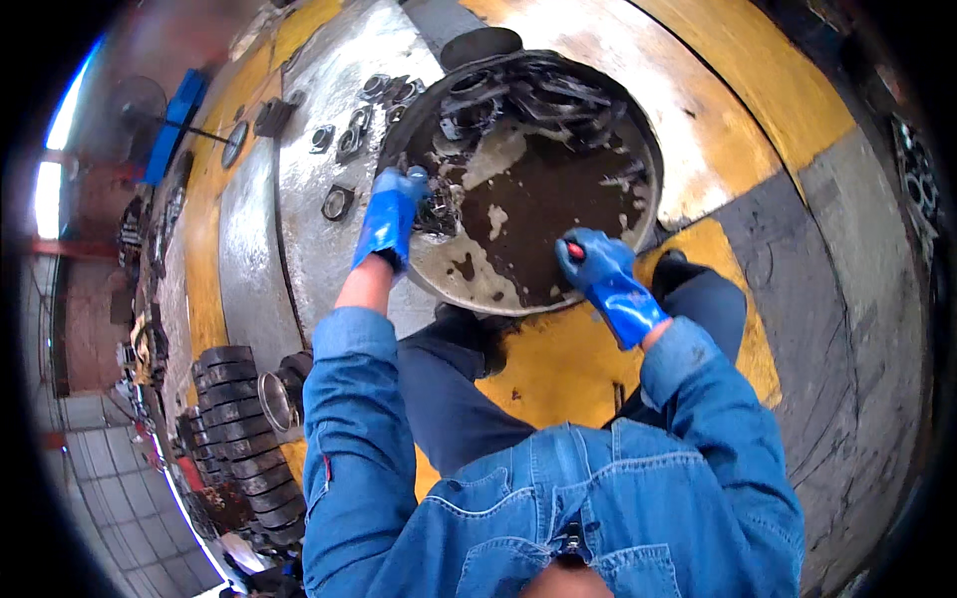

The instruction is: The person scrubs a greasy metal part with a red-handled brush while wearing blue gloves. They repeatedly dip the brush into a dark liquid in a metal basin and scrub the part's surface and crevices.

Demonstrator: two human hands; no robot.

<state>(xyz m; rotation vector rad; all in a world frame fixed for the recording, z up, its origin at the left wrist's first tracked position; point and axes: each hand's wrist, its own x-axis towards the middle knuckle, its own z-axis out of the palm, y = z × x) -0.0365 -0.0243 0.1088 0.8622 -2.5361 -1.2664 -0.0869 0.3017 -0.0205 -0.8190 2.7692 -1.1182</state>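
Note:
A large round basin (478, 292) of dark, dirty liquid with pale foam stands on the floor between my feet. My left hand (399, 204), in a blue rubber glove, is closed on a dark, wet metal part (436, 211) just inside the basin's left side. The glove hides some of the part. My right hand (603, 267), gloved the same way, makes a fist over the basin's near right rim. A small red end (575, 251) of what it grips shows at the fist; the rest is hidden. Several dark metal parts (538, 97) are heaped at the basin's far side.
Several metal ring-shaped parts (349, 140) lie on the grey floor left of the basin, with one separate ring part (337, 202) nearer me. A dark round object (480, 45) sits beyond the far rim. Stacked black ribbed pieces (246, 439) stand at lower left.

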